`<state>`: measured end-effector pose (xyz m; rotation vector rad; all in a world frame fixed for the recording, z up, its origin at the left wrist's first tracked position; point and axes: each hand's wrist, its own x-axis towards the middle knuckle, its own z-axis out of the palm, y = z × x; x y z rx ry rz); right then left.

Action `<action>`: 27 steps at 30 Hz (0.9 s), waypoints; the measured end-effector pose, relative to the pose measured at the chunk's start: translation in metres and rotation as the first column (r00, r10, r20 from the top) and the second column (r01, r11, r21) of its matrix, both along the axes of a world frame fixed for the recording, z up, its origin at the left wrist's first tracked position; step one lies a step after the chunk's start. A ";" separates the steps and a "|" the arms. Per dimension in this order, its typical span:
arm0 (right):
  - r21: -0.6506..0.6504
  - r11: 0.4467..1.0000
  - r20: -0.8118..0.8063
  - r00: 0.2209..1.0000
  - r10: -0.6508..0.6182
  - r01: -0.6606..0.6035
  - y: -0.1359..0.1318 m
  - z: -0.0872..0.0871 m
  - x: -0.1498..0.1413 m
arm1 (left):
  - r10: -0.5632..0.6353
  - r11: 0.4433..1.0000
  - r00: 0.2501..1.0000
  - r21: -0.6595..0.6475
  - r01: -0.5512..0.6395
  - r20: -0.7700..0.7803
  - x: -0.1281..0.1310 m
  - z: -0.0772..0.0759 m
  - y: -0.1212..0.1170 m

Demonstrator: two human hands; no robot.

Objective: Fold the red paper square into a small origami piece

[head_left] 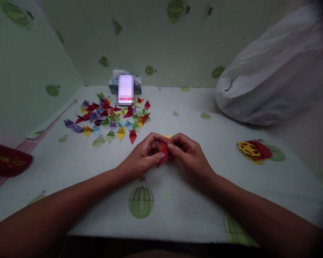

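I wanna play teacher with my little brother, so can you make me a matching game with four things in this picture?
Things
1. red paper
2. white plastic bag
3. folded paper pieces
4. phone

Where or how
A. in many colours, spread out in a group
B. screen lit up
C. held between the fingers of the left hand and the right hand
D. at the back right of the table

Right pairs
1-C
2-D
3-A
4-B

Origami (pixel 113 117) left, paper (pixel 163 161) centre, bag (pixel 269 79) right
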<state>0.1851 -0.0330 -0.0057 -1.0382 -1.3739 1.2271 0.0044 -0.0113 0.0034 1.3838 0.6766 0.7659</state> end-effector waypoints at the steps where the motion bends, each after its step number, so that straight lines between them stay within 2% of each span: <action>1: 0.001 1.000 0.009 1.000 0.003 -0.003 0.000 0.000 0.000 | 0.020 1.000 1.000 -0.010 -0.020 -0.003 0.000 0.000 0.000; 5: 0.046 0.999 0.078 0.997 -0.004 0.001 0.000 0.002 0.000 | 0.108 0.990 0.994 -0.090 -0.108 -0.010 0.002 0.000 0.001; 8: 0.068 0.998 0.121 0.993 -0.014 0.006 0.000 0.002 0.001 | 0.115 0.988 0.993 -0.106 -0.116 -0.015 0.002 0.000 0.001; 14: 0.182 0.983 0.149 0.987 -0.061 0.033 0.000 0.001 0.001 | 0.096 0.995 0.988 0.023 -0.094 -0.124 0.001 0.002 0.002; 21: 0.247 0.969 0.208 0.977 -0.057 0.005 0.002 -0.001 0.001 | 0.078 0.983 0.956 0.180 -0.027 -0.283 -0.001 0.001 0.003; 27: 0.256 0.967 0.259 0.963 -0.072 0.004 0.000 0.001 0.001 | 0.034 0.973 0.936 0.226 0.049 -0.350 -0.004 0.001 0.004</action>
